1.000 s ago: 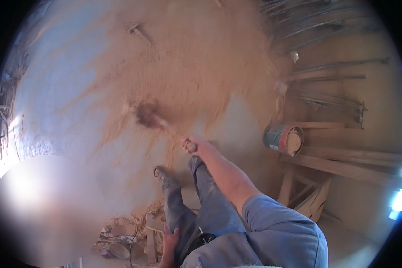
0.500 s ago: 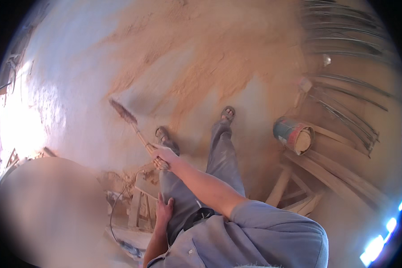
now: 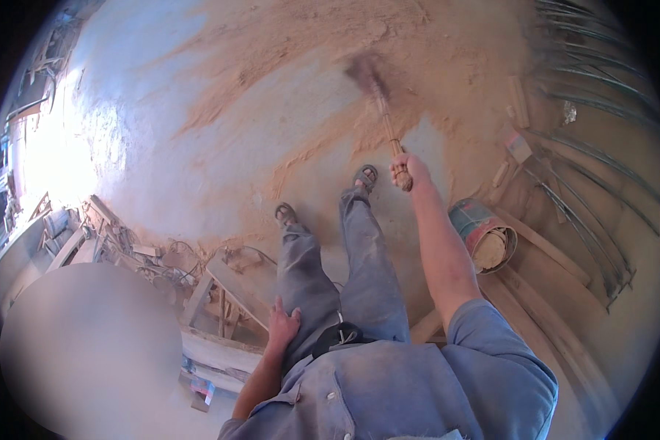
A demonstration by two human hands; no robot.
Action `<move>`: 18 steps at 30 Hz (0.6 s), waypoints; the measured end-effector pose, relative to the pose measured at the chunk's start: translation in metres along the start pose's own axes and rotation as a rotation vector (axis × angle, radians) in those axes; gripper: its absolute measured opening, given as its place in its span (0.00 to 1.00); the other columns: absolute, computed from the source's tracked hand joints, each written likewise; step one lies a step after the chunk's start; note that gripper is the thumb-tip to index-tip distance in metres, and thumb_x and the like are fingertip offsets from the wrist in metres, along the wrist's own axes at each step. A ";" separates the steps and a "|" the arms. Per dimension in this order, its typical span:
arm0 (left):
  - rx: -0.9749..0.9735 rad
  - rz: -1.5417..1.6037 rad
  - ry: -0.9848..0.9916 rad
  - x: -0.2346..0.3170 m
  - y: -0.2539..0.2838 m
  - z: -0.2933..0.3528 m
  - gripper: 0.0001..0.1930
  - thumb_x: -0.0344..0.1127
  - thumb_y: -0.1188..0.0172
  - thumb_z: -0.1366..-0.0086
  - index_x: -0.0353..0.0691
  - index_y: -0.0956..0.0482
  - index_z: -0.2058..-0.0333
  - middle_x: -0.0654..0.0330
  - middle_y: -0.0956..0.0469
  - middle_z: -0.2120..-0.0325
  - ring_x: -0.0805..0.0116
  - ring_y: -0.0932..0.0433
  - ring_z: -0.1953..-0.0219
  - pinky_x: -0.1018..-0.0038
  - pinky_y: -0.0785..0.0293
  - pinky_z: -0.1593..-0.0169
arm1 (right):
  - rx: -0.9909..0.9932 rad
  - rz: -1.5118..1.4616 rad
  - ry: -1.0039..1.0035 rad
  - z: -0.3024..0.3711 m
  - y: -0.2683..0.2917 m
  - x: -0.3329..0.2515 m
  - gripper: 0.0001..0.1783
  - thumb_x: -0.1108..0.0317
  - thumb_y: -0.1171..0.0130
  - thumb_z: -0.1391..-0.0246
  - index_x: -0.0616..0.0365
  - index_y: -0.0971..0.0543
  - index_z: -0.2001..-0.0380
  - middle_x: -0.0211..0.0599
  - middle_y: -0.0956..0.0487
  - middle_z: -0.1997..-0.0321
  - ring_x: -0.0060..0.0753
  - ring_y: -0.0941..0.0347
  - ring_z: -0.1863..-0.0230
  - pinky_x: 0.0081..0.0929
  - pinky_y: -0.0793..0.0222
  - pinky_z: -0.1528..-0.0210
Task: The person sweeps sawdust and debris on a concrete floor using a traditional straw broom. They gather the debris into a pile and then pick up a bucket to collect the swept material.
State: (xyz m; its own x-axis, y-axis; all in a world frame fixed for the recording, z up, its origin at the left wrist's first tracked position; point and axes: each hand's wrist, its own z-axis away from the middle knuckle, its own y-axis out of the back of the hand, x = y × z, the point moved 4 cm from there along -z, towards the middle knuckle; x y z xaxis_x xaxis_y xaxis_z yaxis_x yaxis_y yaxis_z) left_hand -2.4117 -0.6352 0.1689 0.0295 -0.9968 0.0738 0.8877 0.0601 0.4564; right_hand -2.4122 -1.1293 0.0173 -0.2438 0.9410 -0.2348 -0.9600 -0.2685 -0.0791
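My right hand (image 3: 412, 171) is wrapped round the handle of a broom (image 3: 383, 110), out in front of my right foot. The broom's dark bristle head is smeared by motion over the reddish-brown dust (image 3: 323, 139) spread across the floor. Against my left thigh rests my left hand (image 3: 282, 323), holding nothing, with its fingers stretched out and the thumb apart.
At my right stands a round bucket (image 3: 471, 217) with pale stuff in it, beside long wooden boards (image 3: 550, 323). Thin metal rods (image 3: 590, 220) lie farther right. Wood scraps (image 3: 176, 258) and a wooden frame (image 3: 231, 290) are at my left. A blurred round patch hides the lower left.
My right arm has swung from left to right and farther forward, carrying the broom from the bare floor at left onto the dust. My left hand stays by my thigh.
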 end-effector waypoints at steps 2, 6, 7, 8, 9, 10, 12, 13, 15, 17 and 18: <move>0.024 0.057 -0.034 0.002 -0.012 0.005 0.42 0.46 0.40 0.40 0.35 0.49 0.33 0.33 0.35 0.42 0.37 0.33 0.42 0.55 0.37 0.38 | -0.200 -0.067 -0.196 0.006 0.000 0.036 0.02 0.70 0.47 0.54 0.53 0.29 0.75 0.27 0.32 0.83 0.22 0.38 0.90 0.22 0.45 0.91; -0.035 0.058 -0.026 0.007 -0.056 0.021 0.41 0.45 0.40 0.40 0.33 0.48 0.33 0.34 0.34 0.42 0.38 0.31 0.42 0.56 0.35 0.39 | -0.361 0.175 -0.249 0.053 -0.023 0.156 0.01 0.70 0.46 0.48 0.51 0.28 0.72 0.26 0.34 0.86 0.21 0.40 0.92 0.21 0.48 0.92; -0.058 0.069 -0.021 0.009 -0.066 0.020 0.41 0.45 0.40 0.40 0.33 0.48 0.33 0.34 0.33 0.43 0.39 0.31 0.42 0.57 0.35 0.39 | -0.359 0.025 -0.231 0.091 -0.055 0.161 0.08 0.73 0.44 0.51 0.53 0.30 0.65 0.29 0.33 0.86 0.23 0.39 0.92 0.24 0.47 0.93; -0.105 0.078 -0.021 0.026 -0.069 0.017 0.41 0.46 0.40 0.39 0.33 0.48 0.33 0.34 0.32 0.43 0.39 0.31 0.42 0.57 0.35 0.39 | -0.539 0.109 -0.446 0.062 -0.050 0.215 0.11 0.75 0.44 0.53 0.55 0.31 0.65 0.32 0.31 0.85 0.25 0.39 0.92 0.27 0.44 0.93; -0.146 0.097 0.007 0.043 -0.067 0.021 0.41 0.46 0.40 0.39 0.34 0.48 0.33 0.34 0.31 0.44 0.39 0.31 0.42 0.57 0.35 0.39 | -0.518 0.117 -0.403 0.064 -0.066 0.239 0.12 0.75 0.44 0.54 0.56 0.31 0.64 0.32 0.32 0.84 0.24 0.40 0.92 0.26 0.43 0.92; -0.182 0.120 0.037 0.056 -0.066 0.026 0.41 0.46 0.40 0.39 0.34 0.48 0.33 0.34 0.31 0.44 0.39 0.30 0.42 0.57 0.35 0.39 | -0.500 0.131 -0.361 0.065 -0.082 0.256 0.13 0.76 0.44 0.55 0.56 0.32 0.64 0.31 0.32 0.84 0.23 0.40 0.92 0.25 0.42 0.92; -0.172 0.180 0.002 0.067 -0.077 0.020 0.40 0.47 0.41 0.38 0.34 0.46 0.34 0.38 0.29 0.45 0.41 0.30 0.42 0.57 0.34 0.40 | -0.498 0.292 -0.439 0.007 -0.075 0.294 0.12 0.74 0.45 0.55 0.56 0.33 0.65 0.30 0.34 0.85 0.21 0.41 0.92 0.23 0.42 0.91; -0.164 0.213 -0.035 0.063 -0.087 0.014 0.39 0.46 0.41 0.38 0.34 0.46 0.34 0.40 0.28 0.45 0.41 0.29 0.43 0.57 0.34 0.41 | -0.486 0.370 -0.481 -0.018 -0.069 0.305 0.12 0.74 0.45 0.55 0.56 0.33 0.66 0.29 0.35 0.85 0.20 0.41 0.91 0.22 0.42 0.91; -0.122 0.310 -0.019 0.042 -0.107 0.022 0.38 0.45 0.41 0.38 0.35 0.45 0.35 0.42 0.27 0.46 0.42 0.29 0.43 0.58 0.33 0.41 | -0.685 -0.190 -0.823 -0.029 -0.040 0.270 0.10 0.71 0.45 0.54 0.55 0.34 0.69 0.29 0.36 0.84 0.21 0.39 0.89 0.21 0.42 0.91; -0.090 0.375 -0.005 0.028 -0.118 0.031 0.36 0.44 0.41 0.38 0.35 0.43 0.35 0.44 0.26 0.47 0.42 0.29 0.44 0.58 0.33 0.42 | -0.459 -0.065 -0.626 -0.022 -0.002 0.196 0.10 0.70 0.45 0.52 0.54 0.35 0.69 0.33 0.32 0.78 0.24 0.37 0.86 0.20 0.39 0.88; -0.054 0.339 -0.050 0.021 -0.126 0.043 0.36 0.43 0.41 0.38 0.35 0.42 0.36 0.44 0.26 0.48 0.43 0.29 0.45 0.58 0.33 0.42 | -0.433 -0.011 -0.511 0.000 0.006 0.155 0.11 0.72 0.45 0.53 0.54 0.35 0.67 0.35 0.33 0.77 0.25 0.36 0.84 0.21 0.37 0.87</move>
State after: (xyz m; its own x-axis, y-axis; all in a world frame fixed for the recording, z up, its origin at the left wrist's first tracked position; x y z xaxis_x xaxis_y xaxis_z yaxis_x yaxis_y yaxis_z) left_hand -2.5424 -0.6615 0.1507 0.3054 -0.9168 0.2573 0.8544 0.3831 0.3511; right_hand -2.4559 -0.9854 -0.0194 -0.3705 0.8951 0.2481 -0.8473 -0.2163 -0.4851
